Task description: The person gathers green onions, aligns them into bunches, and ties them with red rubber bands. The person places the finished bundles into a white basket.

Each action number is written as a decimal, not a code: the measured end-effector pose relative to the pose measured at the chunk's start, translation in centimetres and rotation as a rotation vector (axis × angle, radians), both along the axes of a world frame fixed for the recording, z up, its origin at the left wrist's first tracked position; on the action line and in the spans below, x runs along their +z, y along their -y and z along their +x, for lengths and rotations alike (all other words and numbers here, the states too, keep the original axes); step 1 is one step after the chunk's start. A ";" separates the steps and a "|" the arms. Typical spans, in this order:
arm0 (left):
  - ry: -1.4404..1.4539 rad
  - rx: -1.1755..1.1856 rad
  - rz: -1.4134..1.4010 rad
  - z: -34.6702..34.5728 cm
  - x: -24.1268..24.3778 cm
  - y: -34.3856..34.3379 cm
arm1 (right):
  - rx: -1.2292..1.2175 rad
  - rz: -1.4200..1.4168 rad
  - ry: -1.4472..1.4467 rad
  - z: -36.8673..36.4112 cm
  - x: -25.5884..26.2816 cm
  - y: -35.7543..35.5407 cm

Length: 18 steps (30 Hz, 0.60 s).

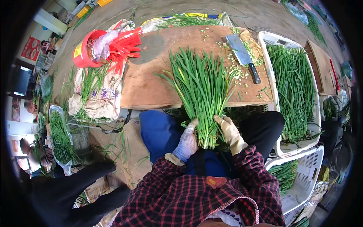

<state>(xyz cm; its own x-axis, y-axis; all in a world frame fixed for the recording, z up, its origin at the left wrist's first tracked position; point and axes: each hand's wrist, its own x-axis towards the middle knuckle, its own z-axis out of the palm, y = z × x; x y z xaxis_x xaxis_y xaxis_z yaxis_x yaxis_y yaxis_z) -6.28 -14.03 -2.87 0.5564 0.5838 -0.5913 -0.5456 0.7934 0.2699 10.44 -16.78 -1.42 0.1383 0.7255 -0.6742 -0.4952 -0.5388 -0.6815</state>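
Between my two gloved hands is a thick bunch of green garlic chives, its pale cut ends toward me and its leaves fanned over the wooden board. My left hand, in a knitted glove, presses the bunch from the left near the stem ends. From the right, my right hand in a cream rubber glove grips it at about the same height. A cleaver with a black handle lies at the board's right side among chopped pale stem bits. The palms and some fingertips are hidden.
A red bucket lies tipped at the left, beside red strips. Right of the board stands a white crate packed with chives, and another white crate sits nearer. Another person's dark-trousered leg extends at lower left.
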 end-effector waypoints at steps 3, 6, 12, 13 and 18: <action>0.068 0.049 -0.040 0.2 -0.3 0.2 | -0.087 0.005 -0.022 -0.7 0.1 0.1; 0.056 0.038 0.014 0.4 0.4 0.0 | -0.027 0.110 -0.059 -0.2 0.5 0.0; -0.232 -0.016 0.666 1.5 2.6 -3.1 | 0.166 0.360 -0.028 2.8 2.0 -2.1; -0.052 -0.063 0.452 1.7 3.2 -3.9 | 0.134 0.332 -0.061 3.2 1.5 -2.5; 0.099 -0.056 0.062 2.0 3.2 -4.5 | 0.031 0.286 -0.301 3.6 2.1 -2.1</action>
<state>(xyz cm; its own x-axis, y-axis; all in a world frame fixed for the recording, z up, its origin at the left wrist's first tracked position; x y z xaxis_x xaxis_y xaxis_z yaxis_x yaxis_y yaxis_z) -4.33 -9.57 0.31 0.6435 0.5836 -0.4953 -0.5271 0.8071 0.2661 14.08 -14.64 0.71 -0.0594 0.8902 -0.4517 -0.6815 -0.3668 -0.6332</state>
